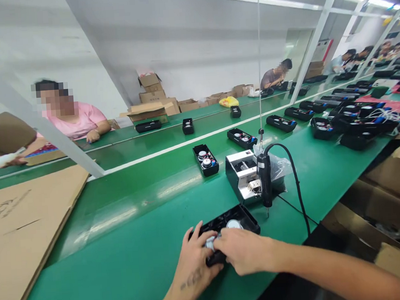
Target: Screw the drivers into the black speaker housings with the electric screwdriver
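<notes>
On the green bench in front of me lies a black plastic speaker housing (248, 216), turned at an angle. A round, pale speaker driver (234, 224) sits inside it. My left hand (196, 262) grips the housing's left end, its fingers curled over the edge and inward. My right hand (246, 249) is closed, its fingertips pressed down in the housing beside a greyish part (210, 243). Whatever those fingertips hold is hidden. Beyond the housing, a black electric screwdriver (265, 179) hangs upright from a cable, touched by neither hand.
A metal-topped screw feeder (242, 176) stands just behind the housing. More open housings (205, 159) lie along the green conveyor and pile up at the right (365, 120). Flat cardboard (36, 216) covers the left side. A co-worker in pink (76, 122) sits opposite.
</notes>
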The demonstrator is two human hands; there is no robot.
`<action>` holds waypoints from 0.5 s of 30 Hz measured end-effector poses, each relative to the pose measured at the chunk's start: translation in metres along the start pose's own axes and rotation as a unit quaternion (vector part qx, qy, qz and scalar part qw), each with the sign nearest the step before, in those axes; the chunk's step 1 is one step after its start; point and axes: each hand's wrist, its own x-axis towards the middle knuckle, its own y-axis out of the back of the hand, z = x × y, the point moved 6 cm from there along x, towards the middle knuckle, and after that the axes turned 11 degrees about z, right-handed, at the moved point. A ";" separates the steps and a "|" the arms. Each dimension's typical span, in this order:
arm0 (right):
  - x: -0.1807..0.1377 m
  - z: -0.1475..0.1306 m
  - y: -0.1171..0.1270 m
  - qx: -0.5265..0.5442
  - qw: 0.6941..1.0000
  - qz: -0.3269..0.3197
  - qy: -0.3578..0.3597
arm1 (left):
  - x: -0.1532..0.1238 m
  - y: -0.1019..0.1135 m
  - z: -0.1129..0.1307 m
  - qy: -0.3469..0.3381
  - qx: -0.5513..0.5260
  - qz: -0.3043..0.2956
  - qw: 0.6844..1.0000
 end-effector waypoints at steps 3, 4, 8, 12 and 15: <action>0.025 0.007 0.015 -0.014 0.999 -0.036 0.007 | 0.027 0.014 -0.011 0.102 -0.117 -0.095 0.983; 0.033 0.010 0.019 -0.011 0.999 -0.043 0.014 | 0.035 0.018 -0.015 0.114 -0.134 -0.110 0.978; 0.051 0.024 0.022 0.017 0.998 -0.065 0.006 | 0.050 0.022 -0.028 0.144 -0.165 -0.137 0.966; 0.049 0.030 0.014 0.034 0.997 -0.066 -0.001 | 0.049 0.019 -0.029 0.155 -0.187 -0.144 0.959; 0.048 0.031 0.015 0.054 0.997 -0.053 0.006 | 0.048 0.019 -0.027 0.159 -0.204 -0.149 0.955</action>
